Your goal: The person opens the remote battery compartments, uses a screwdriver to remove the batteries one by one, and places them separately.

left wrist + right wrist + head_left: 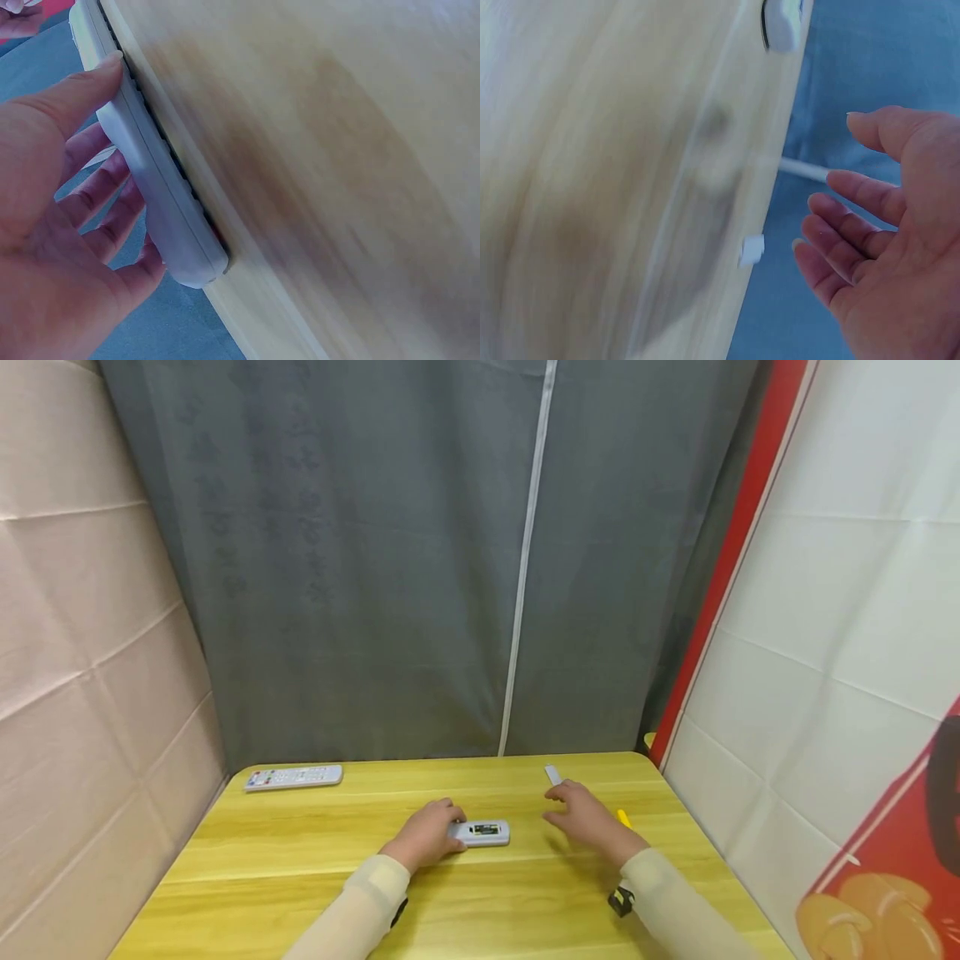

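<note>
My left hand grips the left end of a grey remote control, thumb on its near side and fingers on its far side. The remote lies back up, its battery compartment uncovered; I cannot tell what is in it. In the left wrist view, the remote rests buttons down on the table. My right hand hovers over the table with fingers loosely bent and apart, holding nothing. Just beyond its fingers lies a small pale strip, likely a battery cover, which also shows in the right wrist view as a white piece.
A second remote control lies buttons up at the table's far left. A yellow object is partly hidden behind the right wrist. A grey curtain hangs behind the wood-grain table, with pale sheets on both sides.
</note>
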Demonstrator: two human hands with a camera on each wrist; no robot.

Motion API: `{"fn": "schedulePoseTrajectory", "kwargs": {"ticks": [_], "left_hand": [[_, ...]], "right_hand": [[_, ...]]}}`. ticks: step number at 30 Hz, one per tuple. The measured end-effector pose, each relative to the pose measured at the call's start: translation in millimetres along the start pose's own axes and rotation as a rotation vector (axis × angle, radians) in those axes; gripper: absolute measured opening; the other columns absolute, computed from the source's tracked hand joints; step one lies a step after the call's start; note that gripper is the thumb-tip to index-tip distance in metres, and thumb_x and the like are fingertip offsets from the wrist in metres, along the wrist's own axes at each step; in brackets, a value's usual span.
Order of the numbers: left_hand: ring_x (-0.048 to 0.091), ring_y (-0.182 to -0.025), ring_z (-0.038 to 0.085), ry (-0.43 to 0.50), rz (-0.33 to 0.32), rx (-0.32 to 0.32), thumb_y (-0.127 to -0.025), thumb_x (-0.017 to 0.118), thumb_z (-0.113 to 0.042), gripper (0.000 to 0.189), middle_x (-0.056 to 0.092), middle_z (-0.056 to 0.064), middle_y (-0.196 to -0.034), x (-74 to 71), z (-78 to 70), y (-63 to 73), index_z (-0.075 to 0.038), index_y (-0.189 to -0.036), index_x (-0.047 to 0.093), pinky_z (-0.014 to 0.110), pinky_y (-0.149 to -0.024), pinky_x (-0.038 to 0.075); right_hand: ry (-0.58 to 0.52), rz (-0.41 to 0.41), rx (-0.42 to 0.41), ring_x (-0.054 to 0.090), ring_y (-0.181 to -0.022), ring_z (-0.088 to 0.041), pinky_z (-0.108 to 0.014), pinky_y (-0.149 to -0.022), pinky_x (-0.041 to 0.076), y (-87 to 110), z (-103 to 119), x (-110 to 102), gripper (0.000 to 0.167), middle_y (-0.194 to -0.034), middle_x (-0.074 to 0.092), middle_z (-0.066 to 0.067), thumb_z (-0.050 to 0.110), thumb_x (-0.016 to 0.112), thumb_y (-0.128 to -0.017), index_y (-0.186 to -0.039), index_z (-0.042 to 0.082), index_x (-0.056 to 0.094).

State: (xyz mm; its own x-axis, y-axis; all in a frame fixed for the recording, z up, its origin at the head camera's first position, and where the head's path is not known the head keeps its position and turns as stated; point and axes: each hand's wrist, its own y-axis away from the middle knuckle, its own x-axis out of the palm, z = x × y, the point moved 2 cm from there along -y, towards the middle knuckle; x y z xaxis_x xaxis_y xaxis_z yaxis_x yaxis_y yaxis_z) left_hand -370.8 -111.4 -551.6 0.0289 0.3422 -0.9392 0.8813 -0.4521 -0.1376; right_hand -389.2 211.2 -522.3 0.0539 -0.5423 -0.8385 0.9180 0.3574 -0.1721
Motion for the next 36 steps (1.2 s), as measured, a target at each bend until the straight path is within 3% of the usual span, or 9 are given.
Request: {"fn": "schedulePoseTrajectory", "kwargs": {"ticks": [7, 20, 28, 36], "left_hand": [[0.06, -0.098, 0.018, 0.018, 0.01, -0.001, -0.094, 0.092, -0.033, 0.04, 0.067, 0.002, -0.114, -2.0, -1.6, -1.7, -0.013, -0.126, 0.078, 0.042, -0.09, 0.055], [0.06, -0.099, 0.019, 0.021, -0.006, 0.005, -0.093, 0.093, -0.032, 0.041, 0.067, 0.002, -0.114, -2.2, -2.8, -5.0, -0.012, -0.126, 0.078, 0.043, -0.092, 0.055], [0.059, -0.099, 0.019, 0.032, -0.003, 0.004, -0.093, 0.092, -0.032, 0.041, 0.066, 0.001, -0.113, -1.7, -3.8, -4.4, -0.011, -0.126, 0.078, 0.043, -0.091, 0.055], [0.059, -0.099, 0.019, 0.038, -0.014, 0.006, -0.093, 0.093, -0.03, 0.04, 0.066, 0.002, -0.112, 0.9, -0.4, -1.2, -0.01, -0.124, 0.078, 0.044, -0.091, 0.055]], "right_hand": [[0.028, -0.048, 0.065, 0.066, -0.122, -0.038, -0.058, -0.104, 0.055, 12.0, -22, -25, 0.035, -0.129, 0.069, -0.013, 0.021, 0.077, -0.106, -0.132, -0.002, 0.074], [0.058, -0.076, 0.132, 0.065, -0.124, -0.046, -0.061, -0.104, 0.054, 30.6, -60, -58, 0.039, -0.135, 0.067, -0.023, 0.02, 0.071, -0.109, -0.136, -0.008, 0.07], [0.08, -0.082, 0.158, 0.066, -0.12, -0.047, -0.062, -0.103, 0.054, 38.9, -67, -68, 0.037, -0.126, 0.068, -0.024, 0.02, 0.071, -0.109, -0.131, -0.01, 0.07], [0.074, -0.078, 0.177, 0.068, -0.114, -0.045, -0.062, -0.102, 0.055, 37.6, -73, -65, 0.028, -0.121, 0.071, -0.022, 0.012, 0.069, -0.108, -0.126, -0.009, 0.072]]}}
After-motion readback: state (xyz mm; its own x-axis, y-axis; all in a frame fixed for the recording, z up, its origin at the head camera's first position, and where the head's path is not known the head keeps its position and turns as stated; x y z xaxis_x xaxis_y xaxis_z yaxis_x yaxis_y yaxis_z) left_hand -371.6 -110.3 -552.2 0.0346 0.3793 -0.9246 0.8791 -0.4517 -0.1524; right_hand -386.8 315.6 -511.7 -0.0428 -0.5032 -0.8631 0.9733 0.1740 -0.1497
